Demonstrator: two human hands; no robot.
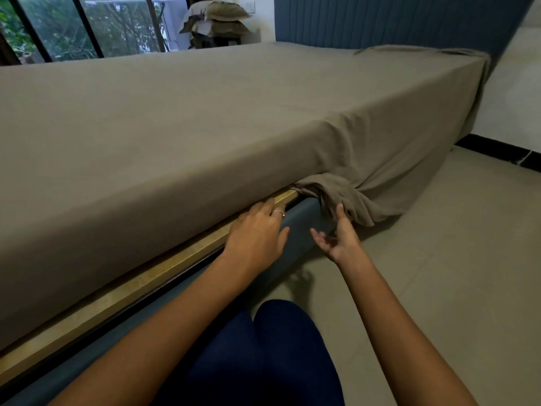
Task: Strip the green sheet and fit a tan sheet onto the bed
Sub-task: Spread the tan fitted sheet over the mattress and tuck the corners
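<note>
The left hand [257, 230] is lying spread on the frame [187, 253]; the right hand [339, 232], fingers loose, is touching the sheet [345, 197] bunched at two o'clock; untucked, that corner is likely slipping off the mattress.

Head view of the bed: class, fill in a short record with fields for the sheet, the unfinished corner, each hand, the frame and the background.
sheet: plain tan fabric sheet, smooth over the mattress top
unfinished corner: loose bunched tan cloth hanging at the near corner, not tucked
left hand: flat on the wooden bed-frame ledge, fingers straight, ring worn
right hand: open, fingertips at the bunched cloth, no grip yet
frame: blue padded side rail
background: stacked pillows by the window
</note>
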